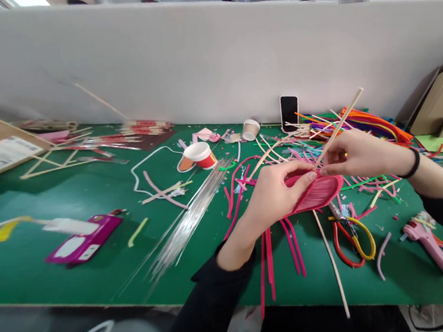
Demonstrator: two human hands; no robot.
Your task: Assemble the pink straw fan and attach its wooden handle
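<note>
My left hand [274,189] is closed on a pink petal-shaped piece [318,194] that looks built from rows of pipe cleaners. Thumb and fingers pinch its upper edge. Just to the right, my right hand [355,154] pinches a cream pipe cleaner [341,127] that slants up and right from the petal's top edge. Below the petal, another cream length [332,265] runs down past the table edge; whether both are one piece is hidden. Several loose pink pipe cleaners [270,265] lie under my left wrist. Pliers [354,242] with red and yellow handles rest below my right hand.
A pink glue gun [428,245] lies at the right with its cord over the edge. Thin metal wires [195,218] spread left of my hands. Behind stand a paper cup [201,156], a phone [290,111] and heaped coloured pipe cleaners [374,122]. A purple device [85,241] lies left.
</note>
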